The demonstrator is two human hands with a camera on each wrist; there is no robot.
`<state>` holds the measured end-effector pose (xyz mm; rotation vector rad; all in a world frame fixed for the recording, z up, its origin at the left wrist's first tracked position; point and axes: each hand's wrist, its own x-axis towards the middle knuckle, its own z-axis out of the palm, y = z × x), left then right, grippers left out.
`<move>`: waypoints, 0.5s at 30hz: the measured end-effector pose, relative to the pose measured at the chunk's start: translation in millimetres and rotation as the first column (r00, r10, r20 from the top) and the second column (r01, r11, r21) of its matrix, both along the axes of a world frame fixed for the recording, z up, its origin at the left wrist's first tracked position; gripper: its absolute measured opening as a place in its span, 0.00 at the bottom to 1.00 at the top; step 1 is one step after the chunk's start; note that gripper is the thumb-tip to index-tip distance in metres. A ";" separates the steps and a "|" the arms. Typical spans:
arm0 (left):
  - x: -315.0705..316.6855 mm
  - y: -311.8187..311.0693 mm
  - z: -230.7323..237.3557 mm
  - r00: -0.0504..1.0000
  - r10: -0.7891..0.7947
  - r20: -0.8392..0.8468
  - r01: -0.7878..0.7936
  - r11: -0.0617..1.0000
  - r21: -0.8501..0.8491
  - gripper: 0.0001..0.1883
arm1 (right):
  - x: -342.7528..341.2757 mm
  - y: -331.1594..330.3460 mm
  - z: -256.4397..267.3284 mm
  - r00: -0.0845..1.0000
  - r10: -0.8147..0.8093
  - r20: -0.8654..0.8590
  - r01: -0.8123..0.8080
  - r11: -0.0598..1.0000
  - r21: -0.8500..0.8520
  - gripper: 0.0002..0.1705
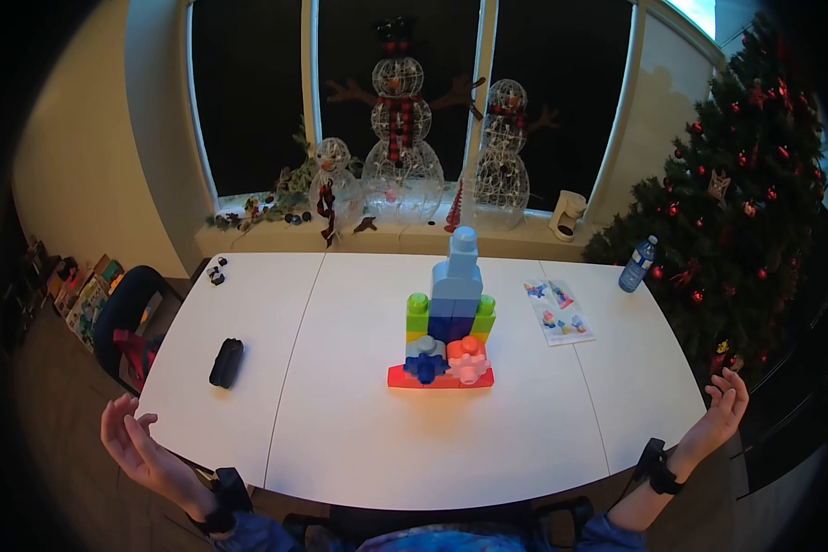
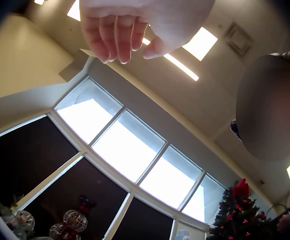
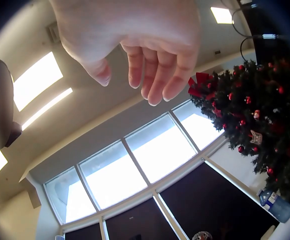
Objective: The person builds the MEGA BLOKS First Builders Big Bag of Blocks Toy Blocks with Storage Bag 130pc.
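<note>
Both hands are raised apart at the two sides of a white table (image 1: 340,442), palms turned up and fingers loosely bent. Nothing is held in the left hand (image 1: 152,455), which is beyond the table's left edge; the left wrist view shows its fingers (image 2: 107,42) against the ceiling. My right hand (image 1: 713,419) is likewise bare, off the right edge, its fingers (image 3: 157,75) relaxed. Between them stands an upright toy block tower (image 1: 455,313): a red base (image 1: 442,378), a dark blue gear (image 1: 426,364), a pink gear (image 1: 469,365), green blocks at the sides and light blue blocks on top.
A black case (image 1: 227,362) lies at the table's left, with small black-and-white pieces (image 1: 216,271) behind it. Right of the tower lies a picture sheet (image 1: 559,311); a water bottle (image 1: 638,264) stands at the far right corner. A chair (image 1: 138,313) is at the left.
</note>
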<state>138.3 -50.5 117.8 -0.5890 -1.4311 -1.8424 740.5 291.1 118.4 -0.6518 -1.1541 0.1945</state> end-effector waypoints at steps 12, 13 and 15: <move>-174.2 58.2 -76.1 0.951 0.065 0.303 0.278 0.259 -0.925 0.43 | -13.1 2.3 -2.3 0.981 0.104 0.165 -0.105 0.994 0.000 0.18; -176.0 61.4 -76.2 0.954 0.089 0.286 0.276 0.114 -0.955 0.46 | -16.2 1.8 -2.3 0.971 0.115 0.208 -0.122 0.992 0.019 0.18; -181.4 68.5 -74.7 0.925 0.136 0.354 0.359 -0.018 -0.933 0.47 | -23.3 -0.4 -1.6 0.953 0.150 0.265 -0.166 0.985 0.040 0.18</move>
